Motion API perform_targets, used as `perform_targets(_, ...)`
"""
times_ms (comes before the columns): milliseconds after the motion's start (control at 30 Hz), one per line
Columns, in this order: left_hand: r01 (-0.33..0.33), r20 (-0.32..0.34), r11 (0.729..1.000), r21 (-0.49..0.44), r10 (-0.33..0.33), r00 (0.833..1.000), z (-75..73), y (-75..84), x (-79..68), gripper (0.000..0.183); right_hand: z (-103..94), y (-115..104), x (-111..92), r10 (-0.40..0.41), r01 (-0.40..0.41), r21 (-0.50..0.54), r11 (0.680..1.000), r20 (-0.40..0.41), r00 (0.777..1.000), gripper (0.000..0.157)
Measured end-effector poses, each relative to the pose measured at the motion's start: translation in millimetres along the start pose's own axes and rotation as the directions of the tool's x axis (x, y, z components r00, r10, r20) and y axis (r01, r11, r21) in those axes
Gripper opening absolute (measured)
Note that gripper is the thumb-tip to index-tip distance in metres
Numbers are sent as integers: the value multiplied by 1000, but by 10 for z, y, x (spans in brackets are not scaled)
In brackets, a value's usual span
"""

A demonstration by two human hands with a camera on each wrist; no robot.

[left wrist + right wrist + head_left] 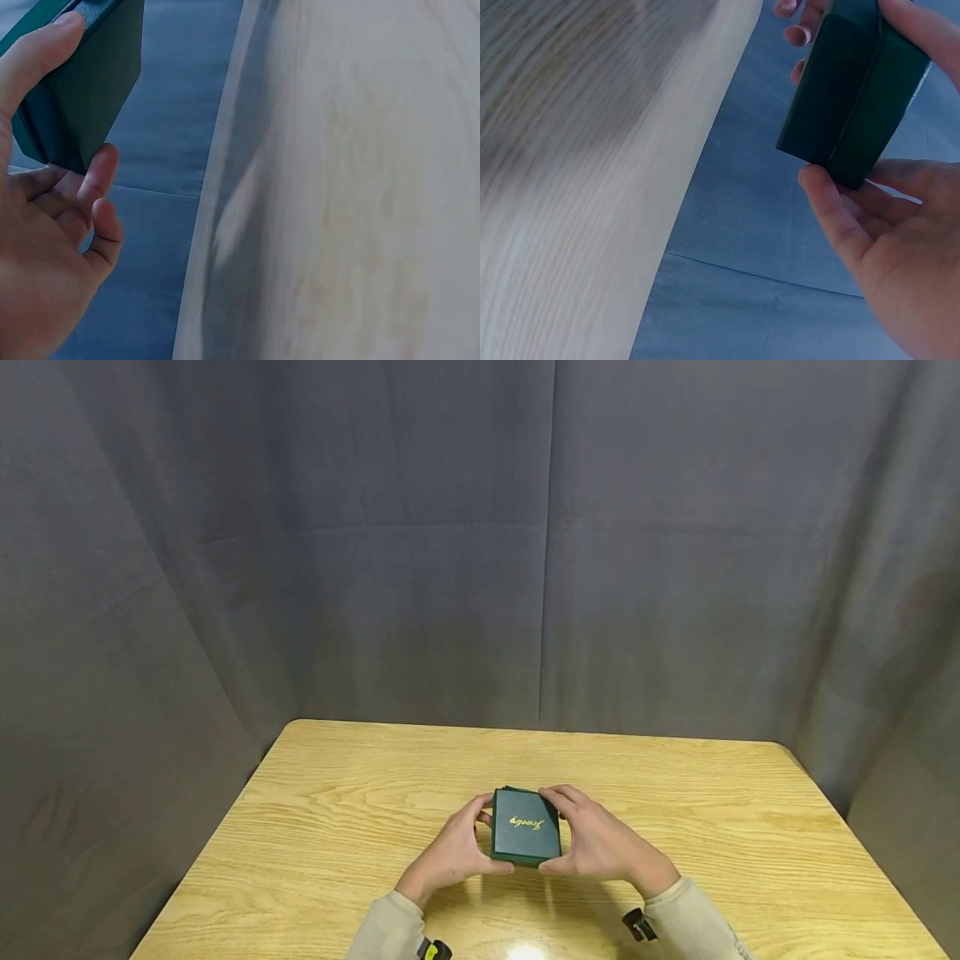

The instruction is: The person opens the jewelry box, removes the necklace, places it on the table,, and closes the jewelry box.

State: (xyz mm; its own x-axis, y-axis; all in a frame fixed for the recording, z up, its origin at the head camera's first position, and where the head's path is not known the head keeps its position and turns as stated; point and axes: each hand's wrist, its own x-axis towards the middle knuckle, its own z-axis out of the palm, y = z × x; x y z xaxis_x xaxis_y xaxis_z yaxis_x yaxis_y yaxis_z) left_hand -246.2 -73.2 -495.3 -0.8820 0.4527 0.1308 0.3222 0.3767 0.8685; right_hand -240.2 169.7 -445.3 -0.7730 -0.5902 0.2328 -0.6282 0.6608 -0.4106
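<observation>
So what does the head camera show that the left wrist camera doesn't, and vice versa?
Only the head view shows the gold lettering, the right hand and both pale sleeves. Only the left wrist view shows curtain between the green box and the tabletop. Both show the left hand holding the box, plus tabletop and curtain.

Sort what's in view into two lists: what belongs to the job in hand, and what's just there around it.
In the job:
- green box with gold lettering, held between both hands
- left hand
- right hand

Just around it:
- wooden table
- grey curtain behind the table
- sleeves on both arms
</observation>
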Motion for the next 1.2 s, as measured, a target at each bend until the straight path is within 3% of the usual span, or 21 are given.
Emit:
perform_targets(333, 33, 32, 999, -5, -33, 999, 68, -82, -36, 91, 163, 74, -85, 40, -41, 59, 997, 12, 999, 93)
perform_targets(500, 73, 86, 997, -21, -71, 994, 109, -170, -55, 88, 333, 137, -169, 98, -113, 152, 982, 102, 990, 95)
perform_targets(633, 98, 133, 993, -69, -88, 987, 131, -226, -44, 86, 382, 172, -192, 109, -136, 164, 977, 163, 981, 95)
perform_targets(867, 61, 133, 997, -37, -55, 990, 105, -179, 40, 86, 277, 182, -134, 103, -123, 139, 983, 146, 984, 91)
perform_targets(1200, 88, 116, 996, -7, -86, 989, 147, -112, 36, 89, 242, 211, -189, 105, -120, 151, 981, 103, 989, 94)
